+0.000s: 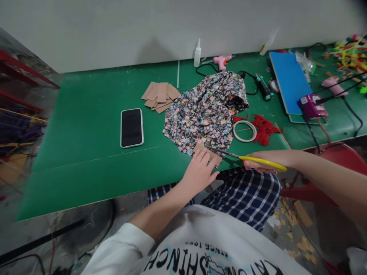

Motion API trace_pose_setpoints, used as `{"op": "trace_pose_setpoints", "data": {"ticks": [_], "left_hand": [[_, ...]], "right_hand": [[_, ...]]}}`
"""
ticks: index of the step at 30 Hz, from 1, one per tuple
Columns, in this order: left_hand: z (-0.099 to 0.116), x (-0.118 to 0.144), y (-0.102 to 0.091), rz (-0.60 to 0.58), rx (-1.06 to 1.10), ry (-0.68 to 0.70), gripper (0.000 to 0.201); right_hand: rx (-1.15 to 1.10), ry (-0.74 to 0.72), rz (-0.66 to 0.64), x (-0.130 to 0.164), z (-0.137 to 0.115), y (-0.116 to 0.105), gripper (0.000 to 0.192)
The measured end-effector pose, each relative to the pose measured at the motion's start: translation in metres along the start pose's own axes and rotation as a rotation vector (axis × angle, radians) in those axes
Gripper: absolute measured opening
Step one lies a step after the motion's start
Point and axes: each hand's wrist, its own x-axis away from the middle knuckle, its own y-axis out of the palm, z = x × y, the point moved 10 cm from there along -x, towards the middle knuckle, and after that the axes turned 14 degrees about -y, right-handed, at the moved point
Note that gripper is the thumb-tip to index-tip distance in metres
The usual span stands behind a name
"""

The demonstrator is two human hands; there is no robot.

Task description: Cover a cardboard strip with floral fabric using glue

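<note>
My left hand lies with its fingers stretched out over a brown cardboard piece, pressing it on the dark floral fabric near the table's front edge. My right hand is closed round the yellow-handled scissors. Their metal blades point left and lie along the cardboard piece, over the fabric's lower edge. Whether the blades are cutting anything I cannot tell. Behind the fabric on the left sits a loose pile of cardboard rectangles.
On the green table lies a phone. A tape roll and red yarn are right of the fabric. Farther back are a glue bottle, a pink glue gun, a green cutter and a blue folder. Cords trail at right.
</note>
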Motion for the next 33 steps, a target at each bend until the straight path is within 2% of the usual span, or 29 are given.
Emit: {"op": "trace_pose_setpoints", "data": {"ticks": [4, 15, 33], "left_hand": [[0.0, 0.0, 0.0, 0.007, 0.005, -0.001, 0.041], [-0.001, 0.001, 0.0, 0.009, 0.012, 0.0, 0.042], [-0.001, 0.0, 0.001, 0.007, 0.023, -0.007, 0.042]], "right_hand": [[0.045, 0.048, 0.01, -0.004, -0.001, -0.002, 0.049], [-0.004, -0.004, -0.016, 0.008, 0.006, 0.003, 0.053], [0.051, 0.066, 0.041, -0.024, -0.007, -0.008, 0.049]]}}
